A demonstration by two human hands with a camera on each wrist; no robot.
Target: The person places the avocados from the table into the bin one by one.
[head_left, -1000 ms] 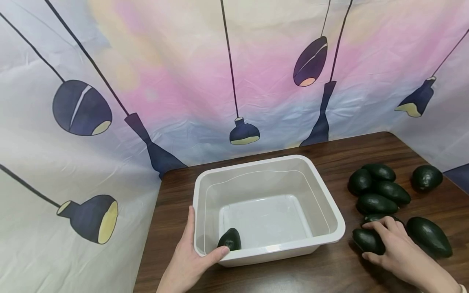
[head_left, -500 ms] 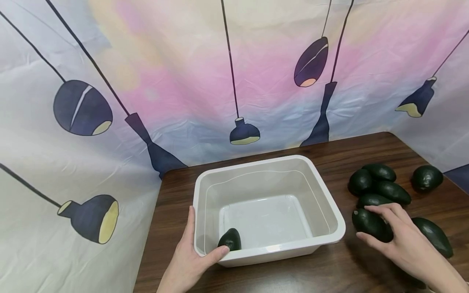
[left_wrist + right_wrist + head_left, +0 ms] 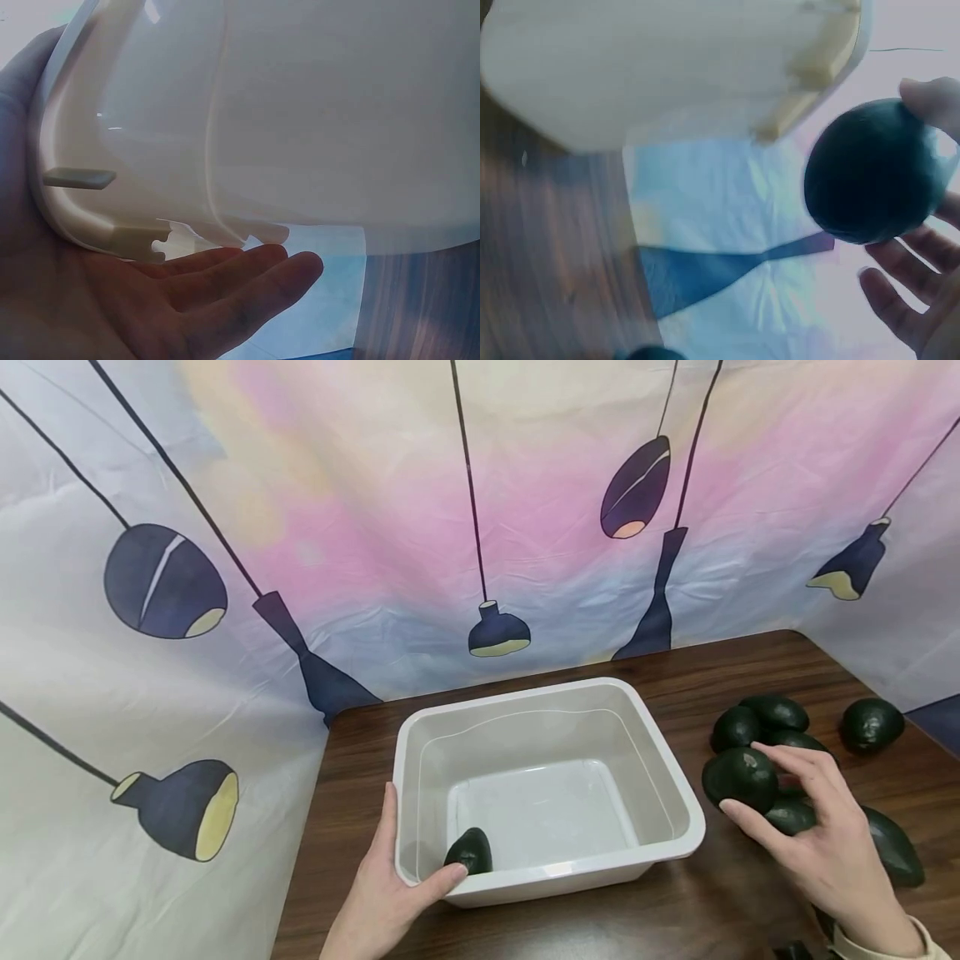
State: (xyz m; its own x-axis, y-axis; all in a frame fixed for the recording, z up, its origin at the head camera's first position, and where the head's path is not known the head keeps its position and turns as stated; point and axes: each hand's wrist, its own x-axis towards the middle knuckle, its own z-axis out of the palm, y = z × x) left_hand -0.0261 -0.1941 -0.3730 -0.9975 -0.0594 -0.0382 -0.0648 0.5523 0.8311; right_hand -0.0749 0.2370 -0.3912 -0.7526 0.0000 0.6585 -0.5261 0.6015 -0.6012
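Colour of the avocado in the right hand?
Dark green, almost black; the avocado in the right hand shows best in the head view.

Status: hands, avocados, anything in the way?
Right hand holding raised avocado. Left hand resting on tub at near-left corner. Second avocado inside. Right rim between held avocado and tub floor.

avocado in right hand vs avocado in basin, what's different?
Place: the held avocado is outside the basin; the basin avocado lies inside, at the near-left corner in the head view.
Support: the right hand grips the held avocado above the table; the basin avocado is ungripped.
Shared: dark green skin.
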